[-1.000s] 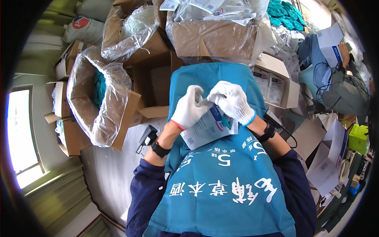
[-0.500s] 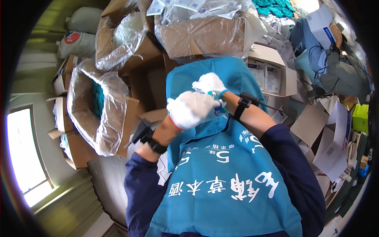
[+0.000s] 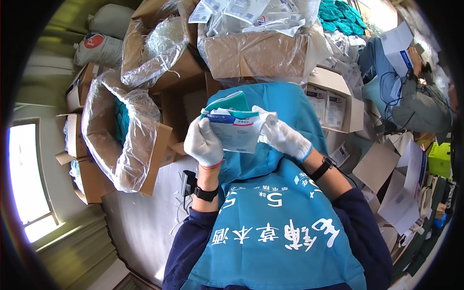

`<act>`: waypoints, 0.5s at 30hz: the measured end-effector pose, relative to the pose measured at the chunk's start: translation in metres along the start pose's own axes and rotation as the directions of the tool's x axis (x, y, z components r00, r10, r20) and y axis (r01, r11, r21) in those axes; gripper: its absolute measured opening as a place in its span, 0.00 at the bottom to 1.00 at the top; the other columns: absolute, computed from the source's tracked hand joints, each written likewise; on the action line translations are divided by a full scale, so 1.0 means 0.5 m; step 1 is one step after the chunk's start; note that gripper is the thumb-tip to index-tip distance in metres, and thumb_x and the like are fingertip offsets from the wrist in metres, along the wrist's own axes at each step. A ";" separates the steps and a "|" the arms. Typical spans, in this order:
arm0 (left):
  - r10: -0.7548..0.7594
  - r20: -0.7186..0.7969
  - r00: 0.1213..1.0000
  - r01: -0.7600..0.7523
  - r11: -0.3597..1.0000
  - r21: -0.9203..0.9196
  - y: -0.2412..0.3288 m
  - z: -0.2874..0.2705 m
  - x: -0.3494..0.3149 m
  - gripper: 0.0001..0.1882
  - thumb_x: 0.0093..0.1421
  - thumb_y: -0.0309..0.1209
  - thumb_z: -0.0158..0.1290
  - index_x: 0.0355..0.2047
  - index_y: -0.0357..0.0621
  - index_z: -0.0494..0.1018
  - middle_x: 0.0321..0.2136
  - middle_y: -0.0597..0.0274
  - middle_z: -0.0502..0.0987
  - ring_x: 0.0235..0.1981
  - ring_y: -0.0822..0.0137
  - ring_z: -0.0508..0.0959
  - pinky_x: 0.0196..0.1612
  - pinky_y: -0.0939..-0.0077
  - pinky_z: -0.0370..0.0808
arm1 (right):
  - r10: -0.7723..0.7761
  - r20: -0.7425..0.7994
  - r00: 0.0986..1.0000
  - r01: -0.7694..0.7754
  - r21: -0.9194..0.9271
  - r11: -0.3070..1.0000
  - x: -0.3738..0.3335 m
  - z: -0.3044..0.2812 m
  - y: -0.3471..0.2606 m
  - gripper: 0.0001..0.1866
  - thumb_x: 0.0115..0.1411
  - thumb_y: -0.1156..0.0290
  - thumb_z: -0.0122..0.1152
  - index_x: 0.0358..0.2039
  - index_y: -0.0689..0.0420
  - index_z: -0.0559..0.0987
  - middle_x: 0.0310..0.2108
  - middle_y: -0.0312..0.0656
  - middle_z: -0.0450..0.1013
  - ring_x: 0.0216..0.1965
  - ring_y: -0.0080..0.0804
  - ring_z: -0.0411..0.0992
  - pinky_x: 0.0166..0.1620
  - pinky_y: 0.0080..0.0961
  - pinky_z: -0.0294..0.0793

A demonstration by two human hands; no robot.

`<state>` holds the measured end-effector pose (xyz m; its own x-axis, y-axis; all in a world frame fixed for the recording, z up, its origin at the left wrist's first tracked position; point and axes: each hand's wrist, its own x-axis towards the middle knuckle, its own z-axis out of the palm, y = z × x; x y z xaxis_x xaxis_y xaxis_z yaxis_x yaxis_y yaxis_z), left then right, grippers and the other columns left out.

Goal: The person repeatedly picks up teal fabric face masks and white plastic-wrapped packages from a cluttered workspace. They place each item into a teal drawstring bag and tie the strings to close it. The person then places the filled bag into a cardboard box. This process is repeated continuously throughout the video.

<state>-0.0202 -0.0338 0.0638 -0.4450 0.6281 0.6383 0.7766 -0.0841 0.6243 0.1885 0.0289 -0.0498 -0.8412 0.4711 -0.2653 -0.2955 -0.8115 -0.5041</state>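
A flat plastic packet (image 3: 236,137) with a blue and white printed band is held upright above my lap. A folded green piece (image 3: 235,102), which looks like a face mask, stands up from the packet's top edge; its lower part is hidden. My left hand (image 3: 203,141), in a white knit glove, pinches the packet's left edge, thumb on the front. On the opposite side, my right hand (image 3: 286,134), gloved too, grips the packet's upper right corner with its fingertips. Under both hands lies the teal apron (image 3: 270,212) that I wear, with white lettering.
An open carton (image 3: 256,55) full of white packets stands ahead. To its right is a smaller white box (image 3: 336,79) of packets. A plastic-lined carton (image 3: 150,140) with teal cloth sits at left. Another person (image 3: 413,106) at the far right holds a white box (image 3: 396,46).
My hands have moved apart from their overlapped position, the left one toward the left and the right one lower. The packet now shows spread between them, with the green piece above its edge.
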 end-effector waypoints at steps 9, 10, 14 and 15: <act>-0.184 -0.086 0.979 0.176 0.980 -0.092 -0.017 0.050 -0.024 0.16 0.72 0.34 0.48 0.36 0.31 0.76 0.24 0.64 0.77 0.27 0.77 0.71 0.33 0.81 0.71 | -0.356 0.012 0.934 0.306 -0.539 0.784 -0.047 0.177 -0.015 0.48 0.50 0.78 0.71 0.69 0.55 0.57 0.59 0.39 0.66 0.56 0.24 0.65 0.54 0.23 0.72; -0.250 -0.021 0.968 0.245 0.960 -0.136 -0.020 0.044 -0.028 0.15 0.72 0.33 0.48 0.36 0.32 0.76 0.25 0.63 0.77 0.27 0.76 0.72 0.34 0.81 0.71 | -0.293 -0.115 0.949 0.169 -0.600 0.782 -0.045 0.173 -0.020 0.43 0.51 0.79 0.70 0.66 0.57 0.61 0.56 0.39 0.69 0.54 0.24 0.67 0.54 0.22 0.72; -0.420 0.352 0.837 0.547 0.682 -0.485 -0.046 -0.013 -0.019 0.13 0.70 0.32 0.50 0.41 0.32 0.77 0.30 0.64 0.78 0.33 0.76 0.74 0.39 0.82 0.71 | -0.490 -0.157 0.858 0.252 -0.701 0.667 -0.043 0.137 -0.036 0.25 0.56 0.86 0.61 0.57 0.63 0.74 0.49 0.41 0.78 0.49 0.26 0.75 0.56 0.23 0.73; -0.407 0.345 0.846 0.531 0.699 -0.479 -0.051 -0.024 0.000 0.13 0.70 0.32 0.50 0.42 0.32 0.77 0.32 0.64 0.78 0.34 0.75 0.75 0.39 0.81 0.71 | -0.485 -0.145 0.863 0.228 -0.744 0.628 -0.049 0.132 -0.049 0.26 0.57 0.87 0.59 0.57 0.63 0.73 0.50 0.41 0.78 0.50 0.26 0.75 0.56 0.23 0.72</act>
<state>-0.0453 -0.0411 0.0534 -0.5384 0.8325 0.1307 0.0926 -0.0957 0.9911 0.1866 0.0142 0.0232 -0.5168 0.8498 -0.1035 -0.0410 -0.1453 -0.9885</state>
